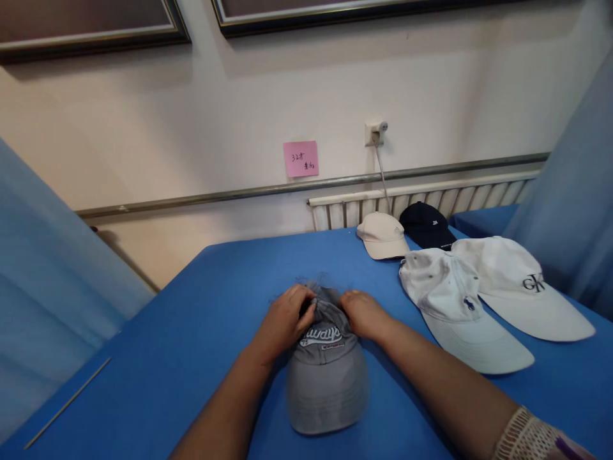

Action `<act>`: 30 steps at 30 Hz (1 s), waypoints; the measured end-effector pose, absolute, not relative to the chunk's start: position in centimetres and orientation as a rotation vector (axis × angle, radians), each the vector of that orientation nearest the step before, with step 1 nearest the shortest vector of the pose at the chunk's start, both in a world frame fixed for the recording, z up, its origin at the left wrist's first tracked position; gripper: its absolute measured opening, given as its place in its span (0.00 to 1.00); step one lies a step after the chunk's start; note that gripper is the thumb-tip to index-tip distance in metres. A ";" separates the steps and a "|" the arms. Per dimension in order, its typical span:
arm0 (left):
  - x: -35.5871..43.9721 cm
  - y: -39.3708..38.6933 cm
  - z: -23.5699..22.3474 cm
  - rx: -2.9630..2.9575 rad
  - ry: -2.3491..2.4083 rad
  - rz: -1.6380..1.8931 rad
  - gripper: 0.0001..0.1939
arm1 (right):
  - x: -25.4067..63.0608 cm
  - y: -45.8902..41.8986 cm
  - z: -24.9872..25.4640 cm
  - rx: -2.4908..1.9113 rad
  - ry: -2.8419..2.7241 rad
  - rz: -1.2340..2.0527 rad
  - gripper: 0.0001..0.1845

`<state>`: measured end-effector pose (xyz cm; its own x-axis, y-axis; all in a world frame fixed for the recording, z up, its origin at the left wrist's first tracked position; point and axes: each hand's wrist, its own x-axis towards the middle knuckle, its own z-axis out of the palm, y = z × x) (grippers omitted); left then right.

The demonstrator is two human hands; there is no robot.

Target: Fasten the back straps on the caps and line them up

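A grey baseball cap (328,383) with white lettering lies on the blue-covered table, its brim toward me. My left hand (290,316) grips the left side of its crown, thumb and fingers closed on the fabric. On the crown's right side, my right hand (361,313) is closed at the cap's far edge, its fingertips partly hidden. The far part of the crown is blurred, and the back of the cap cannot be made out.
To the right lie a pale cap with a dark horse logo (460,313), a white cap with letters (522,281), a beige cap (382,235) and a navy cap (425,223). A thin stick (67,402) rests at the left edge. Behind are a radiator (352,214) and rail (230,193).
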<state>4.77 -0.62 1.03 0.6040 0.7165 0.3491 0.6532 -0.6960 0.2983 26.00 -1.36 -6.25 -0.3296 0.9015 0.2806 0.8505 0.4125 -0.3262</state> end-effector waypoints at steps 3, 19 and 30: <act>4.5 -0.5 1.1 2.648 1.190 0.734 0.08 | 26.7 -0.2 -7.1 -1.506 -1.943 0.332 0.06; 5.8 3.1 7.2 2.663 1.281 0.215 0.10 | 22.3 -7.2 -2.9 -0.575 -2.407 0.124 0.09; 4.5 3.1 8.0 2.710 1.360 0.260 0.10 | 20.9 -7.6 -3.4 -0.463 -2.500 -0.041 0.12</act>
